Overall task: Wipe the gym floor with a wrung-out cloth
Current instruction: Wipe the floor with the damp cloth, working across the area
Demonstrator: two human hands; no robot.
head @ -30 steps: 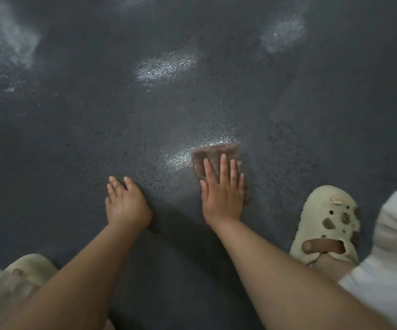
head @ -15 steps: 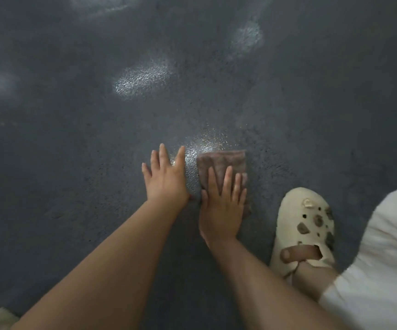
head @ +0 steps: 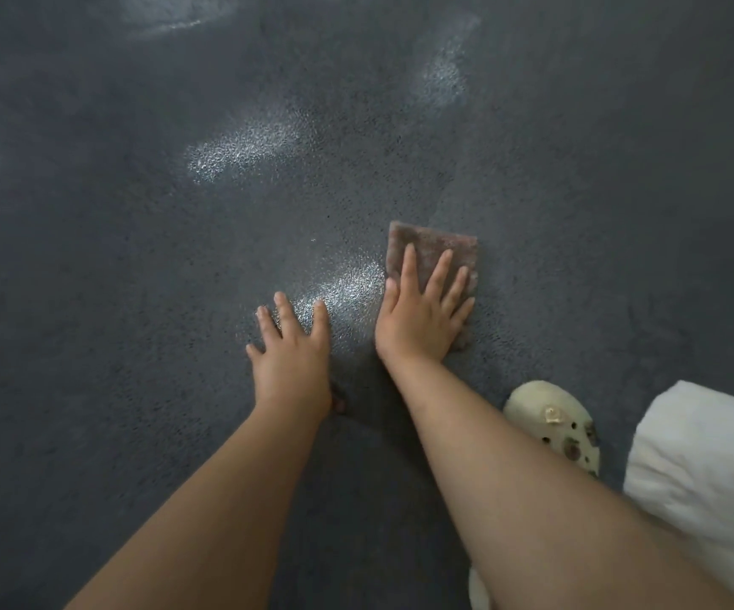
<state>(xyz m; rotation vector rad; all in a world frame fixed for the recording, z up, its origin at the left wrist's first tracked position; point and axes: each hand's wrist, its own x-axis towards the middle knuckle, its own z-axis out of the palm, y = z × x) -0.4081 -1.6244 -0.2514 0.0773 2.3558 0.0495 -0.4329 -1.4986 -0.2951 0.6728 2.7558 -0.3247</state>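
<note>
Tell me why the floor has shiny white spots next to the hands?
In the head view that is glare: light bounces off the bumpy dark floor, brightest between the left hand and the right hand, which presses the cloth; the far patches look blurry.

Brown cloth (head: 433,248), speckled dark-grey floor (head: 136,279)
</note>
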